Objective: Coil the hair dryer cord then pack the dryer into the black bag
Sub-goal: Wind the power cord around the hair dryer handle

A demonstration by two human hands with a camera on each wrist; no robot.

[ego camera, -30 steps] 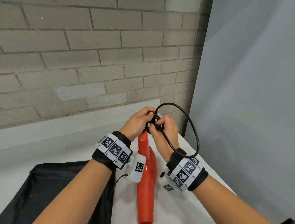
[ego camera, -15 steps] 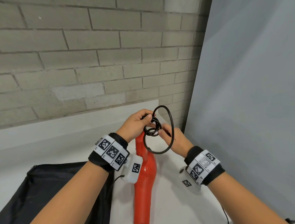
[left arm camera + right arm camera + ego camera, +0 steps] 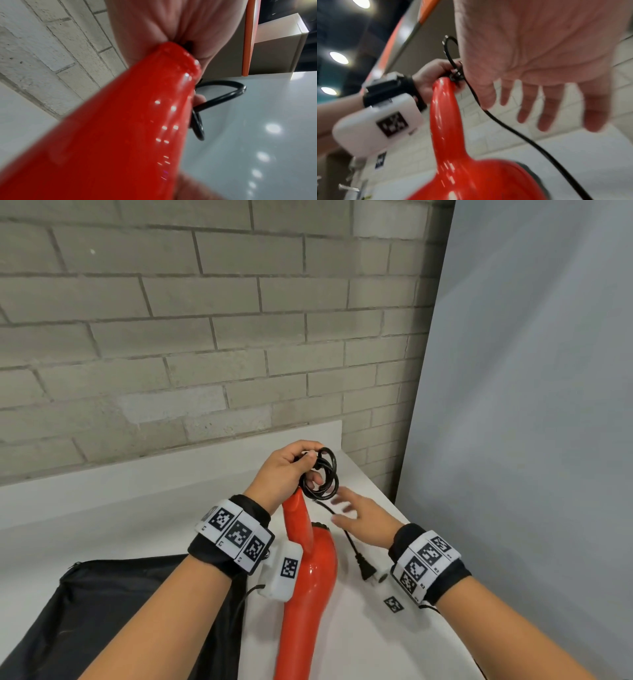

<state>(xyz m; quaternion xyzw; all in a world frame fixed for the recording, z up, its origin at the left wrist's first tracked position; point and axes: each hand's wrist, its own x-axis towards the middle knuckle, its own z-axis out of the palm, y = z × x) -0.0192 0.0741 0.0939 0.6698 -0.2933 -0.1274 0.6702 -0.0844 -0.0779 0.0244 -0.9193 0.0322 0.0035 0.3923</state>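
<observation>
The red hair dryer (image 3: 305, 594) lies on the white table (image 3: 137, 518), handle raised toward the wall. My left hand (image 3: 287, 470) grips the handle's end together with the small coil of black cord (image 3: 320, 474). The red handle (image 3: 120, 128) fills the left wrist view, with cord loops (image 3: 223, 93) beside it. A loose tail of cord runs down to the plug (image 3: 364, 566) on the table. My right hand (image 3: 359, 515) hovers just right of the coil with its fingers (image 3: 547, 105) spread, holding nothing. The black bag (image 3: 113, 611) lies flat at the lower left.
A grey brick wall (image 3: 205, 337) stands behind the table and a grey panel (image 3: 531, 405) closes off the right side. The table's right edge (image 3: 394, 505) runs close beside my right hand.
The big loop my right hand was guiding has been drawn down onto the coil. My right hand has let go of the cord and pulled back, and the plug end now lies on the table.
</observation>
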